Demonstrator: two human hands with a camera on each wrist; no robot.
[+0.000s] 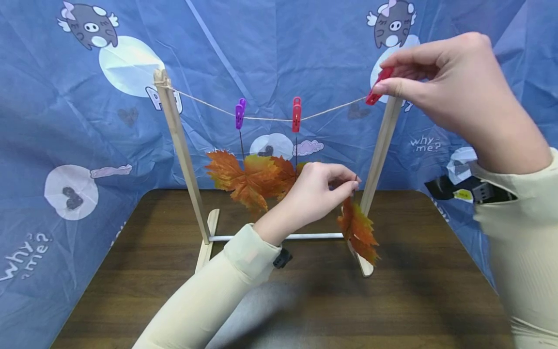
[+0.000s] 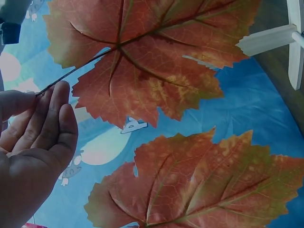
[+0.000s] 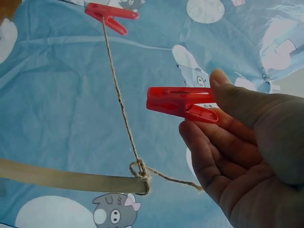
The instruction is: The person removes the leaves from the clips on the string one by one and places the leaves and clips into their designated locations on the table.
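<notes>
My left hand [image 1: 324, 186] pinches the thin stem of an orange-green artificial maple leaf [image 1: 359, 230] between thumb and fingers. That leaf [image 2: 147, 57] fills the upper left wrist view, with another leaf [image 2: 199, 185] below it. Up near the right post, my right hand [image 1: 457, 82] holds a red clothespin [image 1: 380, 87] by its handle ends. In the right wrist view this clothespin [image 3: 173, 100] is apart from the twine [image 3: 118, 97], its tip pointing left. A purple clothespin [image 1: 240, 114] and a second red clothespin [image 1: 297, 115] sit on the line, each with a leaf hanging by its stem.
A wooden left post [image 1: 180, 150] and right post [image 1: 381, 145] carry the twine, joined low down by a white bar [image 1: 314, 236]. The rack stands on a dark wooden table [image 1: 392, 310]. Behind hangs a blue printed cloth [image 1: 270, 58].
</notes>
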